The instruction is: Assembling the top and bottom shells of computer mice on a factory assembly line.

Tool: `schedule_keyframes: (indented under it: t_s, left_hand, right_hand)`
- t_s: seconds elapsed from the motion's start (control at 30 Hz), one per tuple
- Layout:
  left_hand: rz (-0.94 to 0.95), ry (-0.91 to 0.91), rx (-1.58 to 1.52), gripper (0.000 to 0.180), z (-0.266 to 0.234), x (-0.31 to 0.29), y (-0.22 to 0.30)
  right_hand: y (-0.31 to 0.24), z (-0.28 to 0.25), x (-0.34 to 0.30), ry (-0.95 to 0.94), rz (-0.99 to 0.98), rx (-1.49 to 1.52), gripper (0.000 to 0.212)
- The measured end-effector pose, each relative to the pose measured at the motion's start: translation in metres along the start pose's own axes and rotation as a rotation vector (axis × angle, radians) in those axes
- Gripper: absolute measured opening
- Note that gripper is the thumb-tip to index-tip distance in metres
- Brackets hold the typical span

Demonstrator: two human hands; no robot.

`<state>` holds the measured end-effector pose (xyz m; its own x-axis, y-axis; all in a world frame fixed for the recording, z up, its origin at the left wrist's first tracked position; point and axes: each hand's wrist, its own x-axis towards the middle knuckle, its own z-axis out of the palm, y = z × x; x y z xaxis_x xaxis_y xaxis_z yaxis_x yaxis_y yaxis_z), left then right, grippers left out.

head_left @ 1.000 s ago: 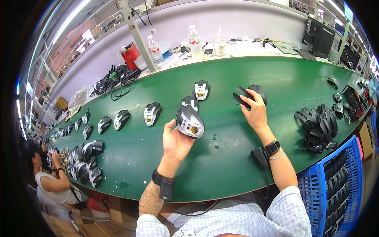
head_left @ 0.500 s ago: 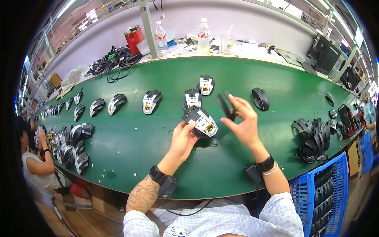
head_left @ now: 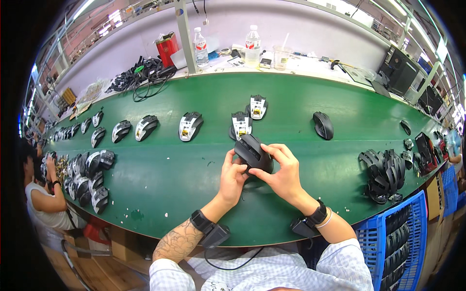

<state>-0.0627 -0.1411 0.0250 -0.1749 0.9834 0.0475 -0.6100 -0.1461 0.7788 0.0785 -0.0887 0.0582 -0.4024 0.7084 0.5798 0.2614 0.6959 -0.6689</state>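
Between my two hands, above the green table, is a computer mouse (head_left: 253, 151) with a black top cover over its body. My left hand (head_left: 233, 177) grips its left side, fingers wrapped beneath. My right hand (head_left: 281, 169) has its thumb on the near end and its fingers on the right side of the cover. Just beyond lie two mice without covers, a nearer one (head_left: 241, 125) and a farther one (head_left: 257, 107), white insides showing. To the right rests a covered black mouse (head_left: 323, 125).
Several mice stand in a row leftward, starting with an uncovered mouse (head_left: 190, 126). A pile of black mouse covers (head_left: 386, 174) lies at the right, by a blue crate (head_left: 412, 233). At the left edge a co-worker (head_left: 48, 199) sits. Bottles (head_left: 252, 46) stand on the back shelf.
My right hand has moved left and brought the black cover onto the open mouse in my left hand. The white insides of that mouse are now covered.
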Motion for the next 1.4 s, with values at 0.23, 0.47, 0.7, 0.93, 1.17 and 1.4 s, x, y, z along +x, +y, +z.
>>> schedule_keyframes:
  t_s: [0.23,0.47,0.7,0.93,1.17,1.4]
  left_hand:
    - [0.006,0.034,-0.003,0.042,0.007,-0.004,0.001]
    - [0.037,0.144,0.158,0.049,0.005,-0.001,-0.006]
    - [-0.048,0.222,-0.031,0.044,0.002,0.003,0.009]
    - [-0.061,0.184,-0.134,0.044,-0.010,0.010,0.021]
    - [-0.084,0.145,-0.111,0.046,-0.013,0.008,0.021]
    - [-0.111,0.119,-0.133,0.046,-0.017,0.010,0.015]
  right_hand:
    - [-0.005,-0.002,-0.002,-0.036,0.022,-0.039,0.056]
    - [-0.002,0.006,-0.007,-0.082,0.016,-0.053,0.057]
    - [-0.007,0.001,0.000,-0.129,0.034,0.002,0.060]
    - [0.033,0.002,0.000,-0.353,0.547,0.413,0.032]
    - [0.038,0.004,-0.002,-0.387,0.570,0.666,0.024]
    - [0.042,0.011,-0.008,-0.271,0.561,0.714,0.026]
